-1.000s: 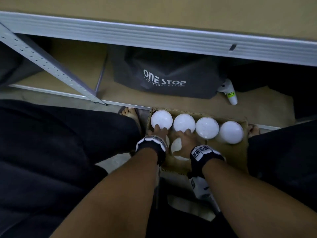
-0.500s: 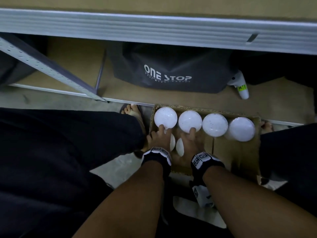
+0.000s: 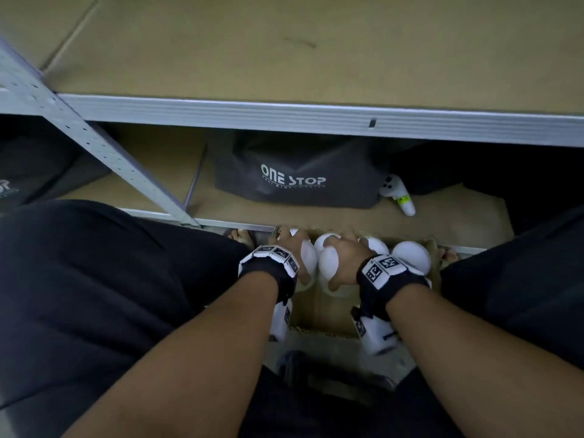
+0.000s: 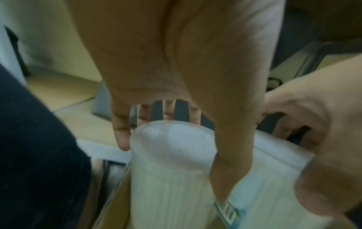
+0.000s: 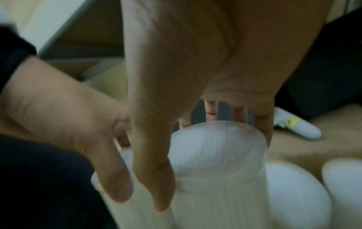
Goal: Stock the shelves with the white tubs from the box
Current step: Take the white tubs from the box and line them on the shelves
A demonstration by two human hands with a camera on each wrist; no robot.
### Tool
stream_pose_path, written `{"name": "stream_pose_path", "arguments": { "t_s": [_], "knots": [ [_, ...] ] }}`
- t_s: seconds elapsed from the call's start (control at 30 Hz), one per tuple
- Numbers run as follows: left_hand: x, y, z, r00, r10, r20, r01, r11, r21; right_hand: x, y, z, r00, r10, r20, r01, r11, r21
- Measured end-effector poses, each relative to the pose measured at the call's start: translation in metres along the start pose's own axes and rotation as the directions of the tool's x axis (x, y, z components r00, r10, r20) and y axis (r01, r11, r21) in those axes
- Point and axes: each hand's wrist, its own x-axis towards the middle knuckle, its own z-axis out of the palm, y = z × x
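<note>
I crouch over an open cardboard box (image 3: pixel 319 314) on the floor, just in front of a metal shelf unit. My left hand (image 3: pixel 292 248) wraps its fingers and thumb around one white tub (image 4: pixel 170 170); my right hand (image 3: pixel 343 257) does the same with a second tub (image 5: pixel 217 175) beside it. Both tubs sit upright, partly out of the box. Two more tubs (image 3: pixel 410 256) stand in the box's back row. The upper shelf board (image 3: pixel 316 52) shows no tubs as far as I can see, so I judge the stocking barely begun. A dark bag (image 3: pixel 297 172) rests on the lower shelf.
</note>
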Motion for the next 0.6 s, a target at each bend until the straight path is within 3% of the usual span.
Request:
{"name": "stream_pose_path", "arguments": {
  "t_s": [0.23,0.4,0.6],
  "knots": [
    [-0.053,0.034,-0.081,0.958,0.164,-0.235,-0.143,0.984,0.107,-0.062,-0.002,-0.088,0.980,-0.032,-0.195,0.019,0.998,-0.067],
    [-0.106,0.053,-0.143,0.930,0.256,-0.264,-0.234,0.966,0.114,-0.128,-0.004,-0.141,0.954,-0.064,-0.293,0.042,0.996,-0.080],
    [-0.161,0.068,-0.197,0.804,0.371,-0.465,-0.377,0.922,0.085,-0.198,-0.008,-0.190,0.866,-0.120,-0.486,0.104,0.993,-0.060]
  ]
}}
